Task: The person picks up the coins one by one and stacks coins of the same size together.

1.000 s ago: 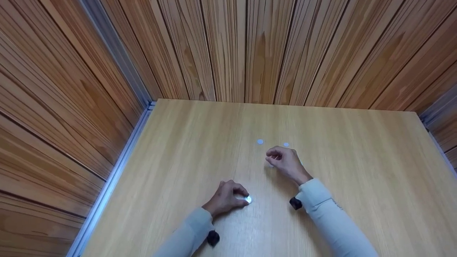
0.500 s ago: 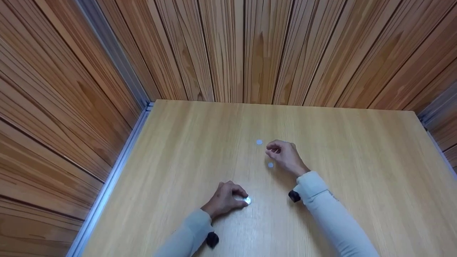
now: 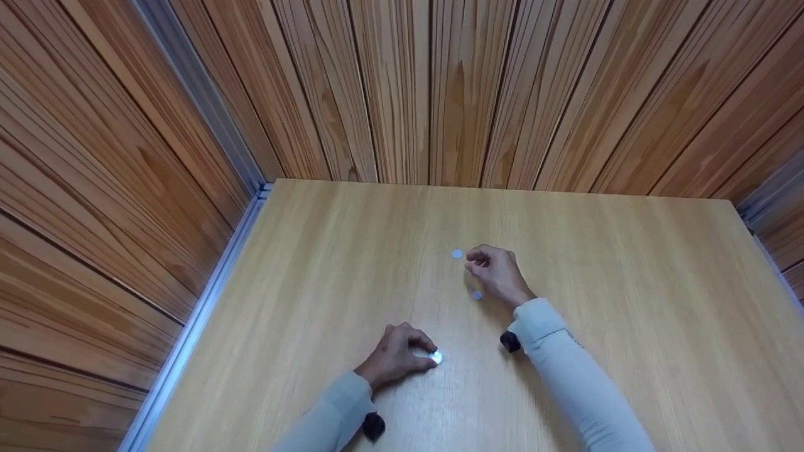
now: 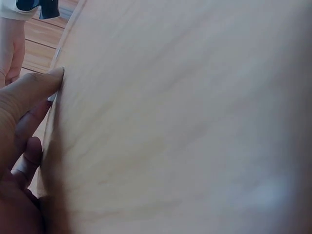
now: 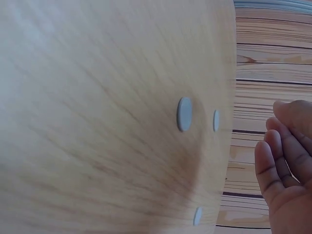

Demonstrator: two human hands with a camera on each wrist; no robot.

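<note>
My left hand rests low over the table, its thumb and forefinger pinching a small, pale round disc that looks bright from glare. In the left wrist view only a thin sliver of this disc shows by the fingertips. Farther out, my right hand hovers above the table with loosely bent fingers and nothing visible in them. One flat disc lies just left of its fingertips, and another disc lies nearer to me. The right wrist view shows three discs on the wood, the largest-looking grey disc in front.
The light wooden table meets a wood-plank wall at the back. A metal rail runs along its left edge beside another plank wall. Each wrist carries a small black camera, such as the left one.
My right hand has shifted slightly away from me, uncovering the nearer disc and hiding one at the back right. My left hand keeps its place on its disc.
</note>
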